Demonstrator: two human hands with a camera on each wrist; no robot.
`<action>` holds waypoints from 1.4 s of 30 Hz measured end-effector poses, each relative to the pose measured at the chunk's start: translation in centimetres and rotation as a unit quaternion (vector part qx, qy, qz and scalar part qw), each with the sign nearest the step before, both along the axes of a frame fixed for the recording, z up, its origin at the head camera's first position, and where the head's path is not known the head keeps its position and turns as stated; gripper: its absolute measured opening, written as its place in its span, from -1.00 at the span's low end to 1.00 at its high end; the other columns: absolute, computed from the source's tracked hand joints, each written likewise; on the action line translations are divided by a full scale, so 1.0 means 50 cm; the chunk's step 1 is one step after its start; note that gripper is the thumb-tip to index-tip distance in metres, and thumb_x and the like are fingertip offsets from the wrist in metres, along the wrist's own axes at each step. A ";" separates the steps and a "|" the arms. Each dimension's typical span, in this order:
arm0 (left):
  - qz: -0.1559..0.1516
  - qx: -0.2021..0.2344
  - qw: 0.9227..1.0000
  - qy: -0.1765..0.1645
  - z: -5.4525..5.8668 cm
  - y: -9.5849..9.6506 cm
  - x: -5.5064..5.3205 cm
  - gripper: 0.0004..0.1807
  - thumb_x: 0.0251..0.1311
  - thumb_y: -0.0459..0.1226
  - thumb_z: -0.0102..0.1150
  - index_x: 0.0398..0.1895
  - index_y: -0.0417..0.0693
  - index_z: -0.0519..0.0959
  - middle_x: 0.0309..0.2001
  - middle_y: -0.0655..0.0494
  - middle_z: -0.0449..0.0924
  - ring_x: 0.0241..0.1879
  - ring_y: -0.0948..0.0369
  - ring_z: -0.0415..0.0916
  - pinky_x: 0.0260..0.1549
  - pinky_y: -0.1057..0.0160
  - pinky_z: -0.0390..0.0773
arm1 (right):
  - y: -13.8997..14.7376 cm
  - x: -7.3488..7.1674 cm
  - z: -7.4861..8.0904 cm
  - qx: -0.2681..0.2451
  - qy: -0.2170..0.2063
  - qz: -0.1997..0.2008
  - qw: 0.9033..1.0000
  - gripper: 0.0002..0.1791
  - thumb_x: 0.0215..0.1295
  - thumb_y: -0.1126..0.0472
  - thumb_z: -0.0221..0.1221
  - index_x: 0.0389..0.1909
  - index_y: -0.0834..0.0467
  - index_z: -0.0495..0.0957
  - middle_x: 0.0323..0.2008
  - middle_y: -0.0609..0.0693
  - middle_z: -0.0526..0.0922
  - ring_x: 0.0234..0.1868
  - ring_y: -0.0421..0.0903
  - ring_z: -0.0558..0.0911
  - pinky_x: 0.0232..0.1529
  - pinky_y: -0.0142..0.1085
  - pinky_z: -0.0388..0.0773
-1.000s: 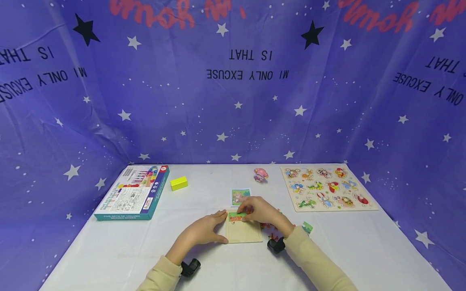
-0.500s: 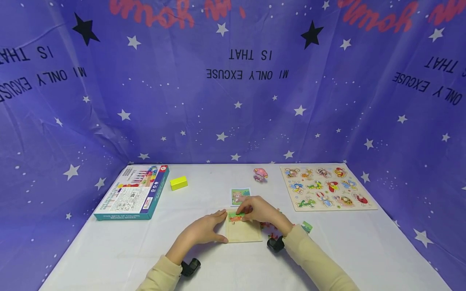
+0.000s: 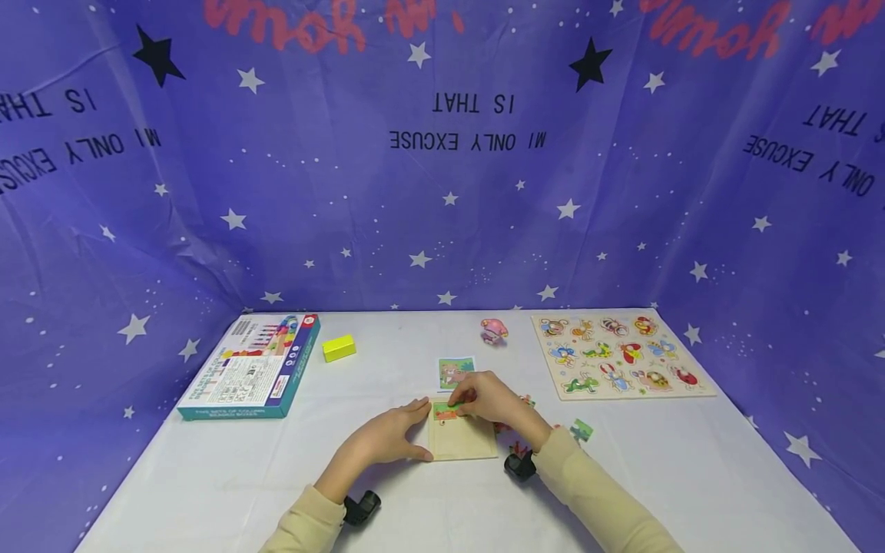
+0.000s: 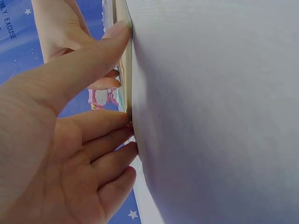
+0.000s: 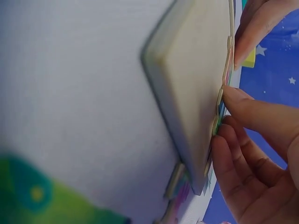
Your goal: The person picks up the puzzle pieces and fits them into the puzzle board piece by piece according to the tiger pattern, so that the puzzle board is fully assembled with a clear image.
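A shallow wooden puzzle tray (image 3: 465, 445) lies on the white table, with green and orange jigsaw pieces (image 3: 445, 413) in its far left part. Along the tray's left side rests my left hand (image 3: 389, 436), thumb at the near corner and fingertips at the far one. My right hand (image 3: 489, 398) is over the tray's far side, where thumb and fingers pinch a jigsaw piece (image 5: 219, 106) close on the tray surface, beside another piece. Just beyond the tray is a picture card (image 3: 454, 370) showing a pink animal on green, partly covered by the right hand.
Loose jigsaw pieces (image 3: 581, 430) lie right of the tray, some hidden under the right forearm. Farther off are a teal-edged box (image 3: 242, 372), a yellow block (image 3: 339, 348), a pink toy figure (image 3: 494, 331) and an insect puzzle board (image 3: 622, 357). A starry purple curtain (image 3: 429, 207) encloses the table.
My right hand has shifted very slightly left and nearer, and a little more of the loose pieces shows behind the wrist. The left hand and the tray stay in place.
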State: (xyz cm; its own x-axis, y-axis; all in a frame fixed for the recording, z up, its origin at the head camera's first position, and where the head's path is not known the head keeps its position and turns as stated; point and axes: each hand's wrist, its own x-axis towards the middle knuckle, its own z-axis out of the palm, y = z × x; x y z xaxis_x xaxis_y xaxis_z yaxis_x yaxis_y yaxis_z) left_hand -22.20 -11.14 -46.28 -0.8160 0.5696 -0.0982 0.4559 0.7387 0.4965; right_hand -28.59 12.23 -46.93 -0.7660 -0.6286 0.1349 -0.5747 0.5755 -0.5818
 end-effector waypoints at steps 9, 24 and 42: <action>0.001 0.002 1.000 0.000 -0.001 0.001 -0.002 -0.02 -0.01 0.06 0.40 0.39 -0.31 0.25 0.44 -0.12 0.14 0.39 -0.07 0.12 0.32 -0.05 0.21 | -0.002 0.002 0.000 0.002 -0.013 -0.025 1.000 -0.87 0.04 0.34 0.41 -0.36 0.12 0.74 -0.46 -0.11 0.58 -0.45 -0.25 0.45 -0.46 -0.44 0.46; 0.002 0.001 1.000 0.000 -0.003 0.003 0.000 -0.02 -0.01 0.04 0.41 0.39 -0.32 0.25 0.43 -0.13 0.15 0.39 -0.07 0.14 0.32 -0.03 0.20 | 0.032 0.012 0.009 0.002 0.000 0.016 1.000 -0.81 0.15 0.33 0.34 -0.19 0.17 0.70 -0.24 -0.04 0.70 -0.31 -0.17 0.59 -0.29 -0.38 0.57; 0.004 0.002 1.000 0.005 0.001 0.002 0.002 -0.02 -0.02 0.02 0.42 0.39 -0.30 0.25 0.43 -0.11 0.16 0.39 -0.06 0.13 0.32 -0.03 0.20 | 0.174 0.060 0.016 -0.047 0.025 -0.018 0.998 -0.80 0.24 0.31 0.28 -0.12 0.22 0.66 -0.20 0.05 0.68 -0.29 -0.15 0.63 -0.30 -0.35 0.62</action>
State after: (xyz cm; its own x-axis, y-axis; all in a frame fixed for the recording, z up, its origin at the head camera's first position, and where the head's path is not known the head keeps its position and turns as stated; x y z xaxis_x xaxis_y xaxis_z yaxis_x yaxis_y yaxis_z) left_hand -22.08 -11.06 -46.22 -0.8212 0.5639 -0.0876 0.4553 0.7399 0.4952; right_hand -25.57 20.91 -46.12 -0.7782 -0.5843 0.2301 -0.5847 0.5406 -0.6049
